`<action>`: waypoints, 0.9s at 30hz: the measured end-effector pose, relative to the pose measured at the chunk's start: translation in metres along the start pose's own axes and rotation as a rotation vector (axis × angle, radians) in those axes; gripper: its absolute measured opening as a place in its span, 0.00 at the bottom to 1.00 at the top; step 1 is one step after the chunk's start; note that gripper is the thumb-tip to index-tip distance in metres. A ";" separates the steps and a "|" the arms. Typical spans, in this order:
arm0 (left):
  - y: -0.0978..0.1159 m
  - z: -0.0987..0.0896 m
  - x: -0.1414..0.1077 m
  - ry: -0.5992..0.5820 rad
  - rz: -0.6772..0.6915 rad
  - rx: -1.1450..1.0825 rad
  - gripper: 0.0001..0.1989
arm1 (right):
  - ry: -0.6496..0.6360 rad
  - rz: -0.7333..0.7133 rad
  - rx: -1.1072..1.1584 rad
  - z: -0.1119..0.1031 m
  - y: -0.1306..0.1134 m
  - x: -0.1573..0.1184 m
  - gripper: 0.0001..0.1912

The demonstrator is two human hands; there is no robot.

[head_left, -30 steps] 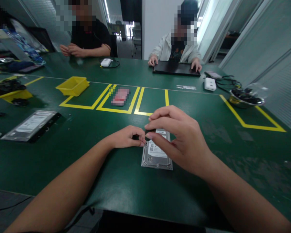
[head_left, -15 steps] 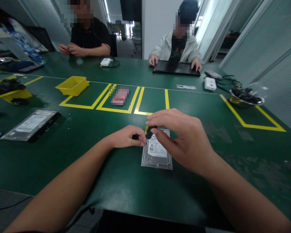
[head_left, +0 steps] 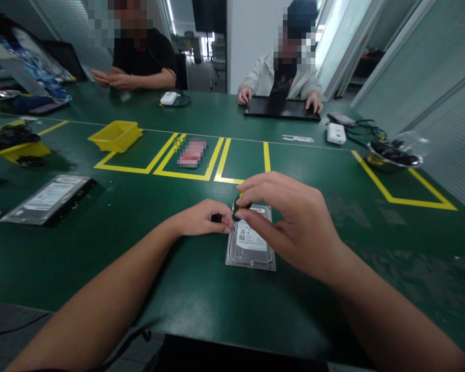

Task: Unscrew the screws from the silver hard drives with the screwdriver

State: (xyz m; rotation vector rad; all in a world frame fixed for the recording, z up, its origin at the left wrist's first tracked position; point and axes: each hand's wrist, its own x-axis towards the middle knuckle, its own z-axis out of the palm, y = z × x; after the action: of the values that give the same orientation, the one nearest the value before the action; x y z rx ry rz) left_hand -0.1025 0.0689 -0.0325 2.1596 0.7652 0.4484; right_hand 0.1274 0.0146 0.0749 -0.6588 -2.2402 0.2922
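A silver hard drive (head_left: 253,252) with a white label lies flat on the green table in front of me. Over its left edge, the thumb and fingers of my right hand (head_left: 290,217) are closed round the black and yellow handle of a screwdriver (head_left: 237,211), which points down. My left hand (head_left: 205,218) rests beside the drive's left edge, its fingertips pinched close to the screwdriver's lower end. What those fingertips hold is too small to make out. My right hand covers the drive's upper right part.
To the left lies another hard drive (head_left: 46,199). Farther back are a yellow bin (head_left: 116,137), a pink card-like object (head_left: 192,154) and yellow tape outlines. A metal bowl (head_left: 395,157) of dark parts stands at right. Two people sit opposite, one touching a black panel (head_left: 281,107).
The fingers of my right hand have shifted round the screwdriver handle, which now shows turned, with the thumb and fingertips closer together. My left hand and the hard drive have stayed in place.
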 end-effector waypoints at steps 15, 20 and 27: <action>0.002 -0.001 0.001 -0.035 -0.024 0.003 0.11 | -0.005 -0.018 -0.013 0.002 0.001 -0.003 0.12; 0.006 -0.003 0.001 -0.044 -0.030 0.015 0.11 | 0.007 0.010 -0.033 0.002 0.001 -0.003 0.12; 0.002 -0.001 0.000 -0.006 -0.017 0.040 0.11 | -0.024 0.002 -0.009 0.000 0.000 -0.002 0.12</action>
State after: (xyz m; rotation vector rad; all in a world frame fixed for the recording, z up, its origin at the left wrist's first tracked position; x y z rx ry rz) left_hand -0.1018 0.0684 -0.0302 2.1886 0.7952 0.4211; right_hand 0.1282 0.0136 0.0739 -0.6652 -2.2654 0.2920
